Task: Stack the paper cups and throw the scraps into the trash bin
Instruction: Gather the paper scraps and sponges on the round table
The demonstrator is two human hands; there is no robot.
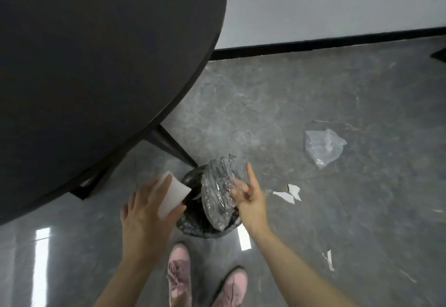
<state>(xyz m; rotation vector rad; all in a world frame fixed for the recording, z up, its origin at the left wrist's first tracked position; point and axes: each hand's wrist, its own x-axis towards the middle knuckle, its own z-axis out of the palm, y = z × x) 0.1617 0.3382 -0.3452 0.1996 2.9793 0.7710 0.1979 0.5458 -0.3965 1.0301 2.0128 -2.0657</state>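
Two pink shoes (205, 280) stand on the shiny grey floor (313, 94), right under the person's arms. Just past the toes sits the trash bin (193, 219), lined with a black bag, and both hands hang over it.

The left hand (144, 212) holds a white paper cup (172, 196) lying on its side, thumb under it and fingers spread along it. The big dark round table (96, 65) is just to the left of this hand, and a table leg (173, 145) comes down close behind the bin.

The right hand (248, 198) pinches a crinkly clear plastic scrap (218, 193) over the bin's mouth, with one finger sticking straight up. The scrap hangs down into the bin between the two hands.

To the right of the right hand, white paper bits (288, 193) lie on the floor. Farther off that way lies another clear plastic bag (322, 147). One more torn white strip (328, 259) lies near the right forearm.
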